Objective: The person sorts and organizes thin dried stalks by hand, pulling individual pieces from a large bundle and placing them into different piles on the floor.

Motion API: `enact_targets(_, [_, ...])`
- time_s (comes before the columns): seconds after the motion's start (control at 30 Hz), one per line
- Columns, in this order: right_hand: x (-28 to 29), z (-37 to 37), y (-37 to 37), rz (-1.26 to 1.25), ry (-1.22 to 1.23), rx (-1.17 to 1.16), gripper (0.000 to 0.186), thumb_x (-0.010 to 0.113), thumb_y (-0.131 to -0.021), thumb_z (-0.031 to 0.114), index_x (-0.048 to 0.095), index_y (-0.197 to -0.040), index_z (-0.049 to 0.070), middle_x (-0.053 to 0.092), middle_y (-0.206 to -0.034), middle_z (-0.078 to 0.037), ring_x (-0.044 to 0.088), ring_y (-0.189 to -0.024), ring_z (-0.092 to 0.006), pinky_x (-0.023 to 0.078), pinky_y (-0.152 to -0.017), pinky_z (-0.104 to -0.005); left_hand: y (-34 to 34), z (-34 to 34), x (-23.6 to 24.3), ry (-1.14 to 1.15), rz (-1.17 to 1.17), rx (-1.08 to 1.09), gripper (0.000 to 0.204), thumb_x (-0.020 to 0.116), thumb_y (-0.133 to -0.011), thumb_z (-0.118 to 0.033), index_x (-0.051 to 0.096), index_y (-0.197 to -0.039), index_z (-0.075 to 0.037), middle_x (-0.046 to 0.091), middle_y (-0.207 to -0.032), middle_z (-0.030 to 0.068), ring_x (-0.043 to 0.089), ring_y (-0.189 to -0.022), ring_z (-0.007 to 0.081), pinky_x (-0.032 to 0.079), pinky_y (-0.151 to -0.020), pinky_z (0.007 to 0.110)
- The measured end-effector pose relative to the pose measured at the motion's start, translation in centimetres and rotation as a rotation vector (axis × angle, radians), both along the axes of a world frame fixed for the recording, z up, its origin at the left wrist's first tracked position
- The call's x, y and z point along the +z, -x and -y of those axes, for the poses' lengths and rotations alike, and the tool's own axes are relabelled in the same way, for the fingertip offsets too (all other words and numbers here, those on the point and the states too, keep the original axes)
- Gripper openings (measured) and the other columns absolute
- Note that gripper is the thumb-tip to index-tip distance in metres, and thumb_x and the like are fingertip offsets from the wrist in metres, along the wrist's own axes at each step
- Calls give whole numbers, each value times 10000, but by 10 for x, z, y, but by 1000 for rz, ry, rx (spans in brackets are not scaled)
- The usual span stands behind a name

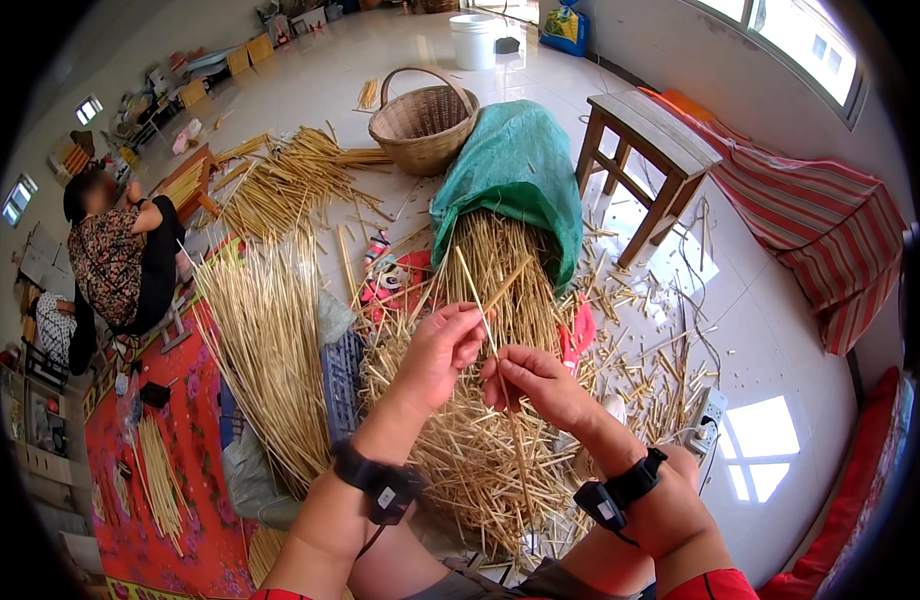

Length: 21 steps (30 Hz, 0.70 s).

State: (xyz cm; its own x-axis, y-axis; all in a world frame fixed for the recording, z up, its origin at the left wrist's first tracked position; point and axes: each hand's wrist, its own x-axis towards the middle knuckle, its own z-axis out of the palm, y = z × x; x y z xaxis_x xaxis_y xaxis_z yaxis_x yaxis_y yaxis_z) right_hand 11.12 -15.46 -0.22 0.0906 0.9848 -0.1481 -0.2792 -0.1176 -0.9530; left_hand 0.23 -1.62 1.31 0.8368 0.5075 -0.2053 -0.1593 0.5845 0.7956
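Observation:
A long, pale straw stalk (463, 260) stands at a slant between my hands. My left hand (440, 355) has its fingers closed on the stalk's upper part, and my right hand (535, 385) pinches it lower down, with the thin end hanging below. Beneath them lies a heap of loose straw pieces (460, 470). Just beyond, a green woven sack (505, 160) lies open, full of straw (495, 240). A sheaf of long pale stalks (265, 370) lies to the left on a blue plastic crate (342, 380).
Around me are a wicker basket (420, 135), wooden stool (650, 140), straw pile (290, 180), white bucket (472, 45), power strip (707, 415), striped cloth (830, 250) and red floral mat (140, 500). Another person (115, 260) sits at the left, hands raised near a wooden frame.

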Motion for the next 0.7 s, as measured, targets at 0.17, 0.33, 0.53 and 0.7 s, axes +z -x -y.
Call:
enact_targets(0.17, [2, 0, 3, -56, -32, -11, 220, 355, -979, 180, 534, -978, 52, 535, -705, 1, 475, -605, -67, 349, -528, -190, 1, -2, -2, 96, 52, 4, 195, 506, -884, -197, 565, -896, -11, 515, -671, -2, 388, -502, 53, 298, -447, 192])
enact_targets(0.33, [3, 1, 2, -79, -21, -1, 218, 368, -976, 190, 539, -959, 55, 468, -665, 30, 386, -570, -51, 297, -506, -188, 1, -2, -2, 196, 40, -74, 243, 478, -884, -216, 563, -932, 6, 512, -679, 12, 373, -494, 68, 316, -468, 200])
enact_targets(0.53, [6, 1, 4, -91, -29, 5, 224, 382, -976, 206, 543, -953, 53, 466, -668, 32, 382, -576, -48, 296, -508, -186, 5, -3, -5, 177, 148, -147, 252, 518, -884, -238, 551, -952, 3, 511, -690, 17, 388, -513, 65, 327, -493, 192])
enact_targets(0.7, [5, 0, 4, -28, -124, 2, 208, 427, -973, 213, 545, -951, 42, 488, -682, 27, 423, -598, -45, 346, -535, -190, -1, 1, -7, 135, 180, -60, 185, 519, -908, -213, 551, -887, -32, 510, -689, 10, 396, -514, 57, 328, -492, 189])
